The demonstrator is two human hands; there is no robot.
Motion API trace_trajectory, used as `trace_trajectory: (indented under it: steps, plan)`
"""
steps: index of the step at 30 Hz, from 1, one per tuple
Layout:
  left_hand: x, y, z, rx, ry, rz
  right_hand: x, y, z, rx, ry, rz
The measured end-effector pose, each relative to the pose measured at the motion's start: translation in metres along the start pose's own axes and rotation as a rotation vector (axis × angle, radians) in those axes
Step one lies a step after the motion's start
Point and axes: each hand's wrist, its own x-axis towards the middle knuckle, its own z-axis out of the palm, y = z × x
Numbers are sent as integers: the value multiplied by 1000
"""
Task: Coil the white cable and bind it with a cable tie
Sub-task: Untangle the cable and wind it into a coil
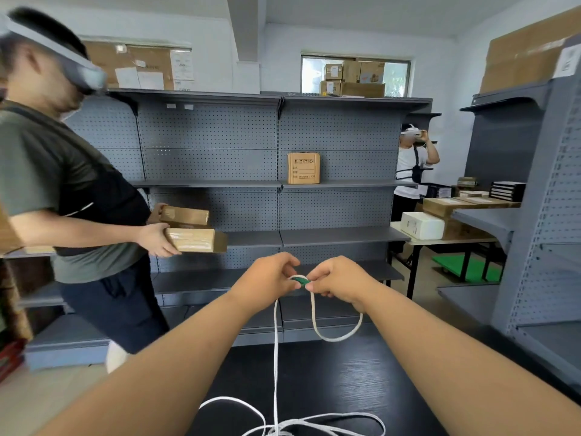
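The task looks to be at an early stage. Both hands are held out over the far part of the dark desk, close together. The left hand and the right hand both have their fingers curled in, pinching the white cable at a small green piece that sits between them. It is too small to tell whether that piece is a plug on the cable's end or a tie.

One loop of the cable hangs below the right hand, clear of the desk. From the left hand a single strand drops straight down to the near edge of the desk. There the rest of the cable lies in loose, spread, overlapping curves, not gathered at all.

So, as a judgement, one turn of the coil is formed at most, and nearly the whole length has yet to be drawn up and laid into matching loops. Nothing is wrapped round a bundle, so the binding is not yet done, and no cable tie can be clearly made out on the desk.
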Motion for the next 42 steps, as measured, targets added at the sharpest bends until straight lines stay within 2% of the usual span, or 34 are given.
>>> trace_trajectory:
  steps: [6, 10, 14, 19, 22, 27, 31, 36, 42]
  plan:
    - [-4, -9, 18, -173, 42, -133, 5, 7, -1, 202, 145, 36]
    - [-5, -3, 32, -358, 151, -164, 6, 6, 0, 249, 204, 14]
    - [-2, 4, 30, -402, 265, -199, 6, 5, -2, 121, 224, -17]
    - [-1, 7, 22, -345, 304, -126, 7, 2, -7, -93, 257, -20]
    - [1, 9, 22, -307, 332, -78, 7, 0, -8, -102, 278, -4]
    - [-5, 12, 28, -302, 353, 5, 6, 1, -9, 103, 302, 41]
    - [-6, 14, 34, -365, 357, -12, 4, 1, -10, 361, 258, 72]
    - [-4, 15, 38, -479, 355, -39, 4, 0, -12, 571, 215, 111]
    - [-6, 20, 41, -607, 229, -36, 2, -3, -16, 719, 198, 138]
